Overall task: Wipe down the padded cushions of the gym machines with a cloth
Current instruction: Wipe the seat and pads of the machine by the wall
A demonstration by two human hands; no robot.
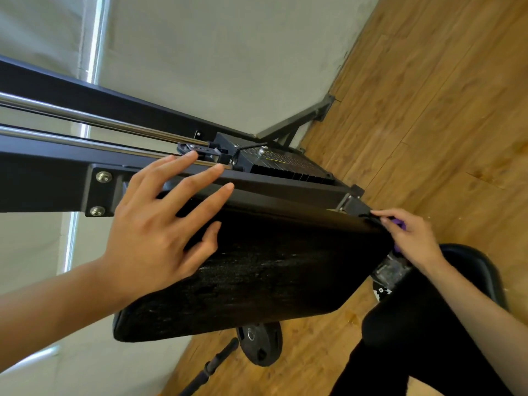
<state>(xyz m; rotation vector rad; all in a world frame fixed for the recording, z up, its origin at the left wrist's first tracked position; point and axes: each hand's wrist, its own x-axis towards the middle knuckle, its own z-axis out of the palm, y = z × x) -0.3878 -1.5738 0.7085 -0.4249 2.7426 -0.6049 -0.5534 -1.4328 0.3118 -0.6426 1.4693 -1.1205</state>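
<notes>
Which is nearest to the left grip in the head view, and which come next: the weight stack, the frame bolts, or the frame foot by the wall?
From the left grip:
1. frame bolts, beside it on the bracket.
2. weight stack, down the rails.
3. frame foot, at the wall's base, farthest.

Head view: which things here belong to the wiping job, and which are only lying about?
For the job:
- padded cushion
- purple cloth, mostly hidden, held in the right hand
- left hand, fingers spread over the cushion

Lying about:
- weight plate and black bar on the wooden floor
- weight stack
- chrome rods
</notes>
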